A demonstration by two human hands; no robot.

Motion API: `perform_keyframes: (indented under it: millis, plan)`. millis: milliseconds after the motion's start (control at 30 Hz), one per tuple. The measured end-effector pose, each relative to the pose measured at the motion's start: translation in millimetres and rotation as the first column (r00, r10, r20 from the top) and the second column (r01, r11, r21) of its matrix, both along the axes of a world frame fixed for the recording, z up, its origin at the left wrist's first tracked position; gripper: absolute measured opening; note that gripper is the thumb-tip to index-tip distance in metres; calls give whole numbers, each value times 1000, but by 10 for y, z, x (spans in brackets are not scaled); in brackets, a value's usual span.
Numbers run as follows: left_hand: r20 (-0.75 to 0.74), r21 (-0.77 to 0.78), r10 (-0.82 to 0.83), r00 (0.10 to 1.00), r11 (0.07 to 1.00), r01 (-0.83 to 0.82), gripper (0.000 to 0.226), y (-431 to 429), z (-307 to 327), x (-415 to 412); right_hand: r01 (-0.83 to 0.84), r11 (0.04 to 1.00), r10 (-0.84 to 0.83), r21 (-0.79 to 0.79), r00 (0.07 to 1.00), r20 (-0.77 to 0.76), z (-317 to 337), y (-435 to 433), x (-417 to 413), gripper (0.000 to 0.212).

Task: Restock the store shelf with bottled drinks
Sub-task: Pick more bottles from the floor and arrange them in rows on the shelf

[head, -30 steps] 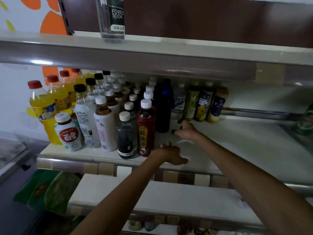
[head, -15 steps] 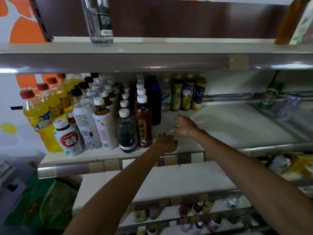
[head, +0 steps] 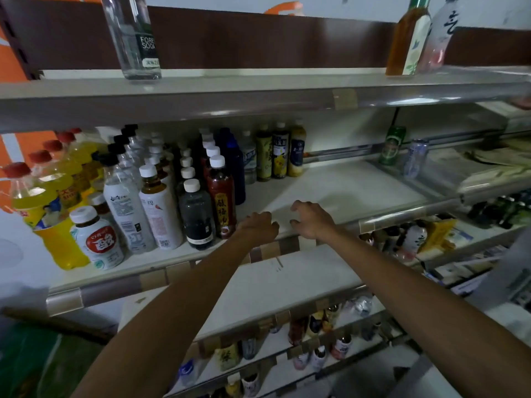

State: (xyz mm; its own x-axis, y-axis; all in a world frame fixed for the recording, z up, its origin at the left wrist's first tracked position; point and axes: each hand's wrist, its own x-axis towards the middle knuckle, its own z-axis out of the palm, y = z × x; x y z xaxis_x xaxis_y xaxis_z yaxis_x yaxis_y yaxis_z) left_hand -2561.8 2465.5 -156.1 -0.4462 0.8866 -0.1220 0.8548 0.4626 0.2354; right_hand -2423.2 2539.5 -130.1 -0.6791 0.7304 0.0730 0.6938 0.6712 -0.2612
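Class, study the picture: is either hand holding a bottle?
No, the left hand and right hand rest on a bare part of the shelf, holding nothing.

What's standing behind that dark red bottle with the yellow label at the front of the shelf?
A row of white-capped bottles lines up behind the dark red bottle. Only their caps show; their bodies and labels are covered.

Both arms reach forward, bare; left hand (head: 258,228) knuckles-up, fingers curled under, holding nothing; right hand (head: 311,221) just beside it, fingers spread, loosely bent.
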Motion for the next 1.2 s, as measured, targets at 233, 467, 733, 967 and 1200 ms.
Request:
perform_keyframes:
  millis: [233,467,733,967,1200]
  plan:
    - [-10,29,-28,1000,999,28,46,-108,16,391,24,1000,-24,16,1000,-13,33,-173,464,43]
    - [-3,103,-51,999,993,51,42,-253,-95,975,34,999,-34,3,999,-1,-70,-345,1007,31]
    - [50,35,-149,988,988,148,50,-491,-342,1519,124,990,-121,-61,991,52,-322,-598,1558,48]
    - [79,33,-322,943,947,321,50,-521,-259,1979,259,963,-259,-77,966,11,-339,-783,2093,45]
    - [159,25,-491,857,870,493,38,-569,-494,2458,395,901,-395,-176,918,37,-580,-1151,2574,35]
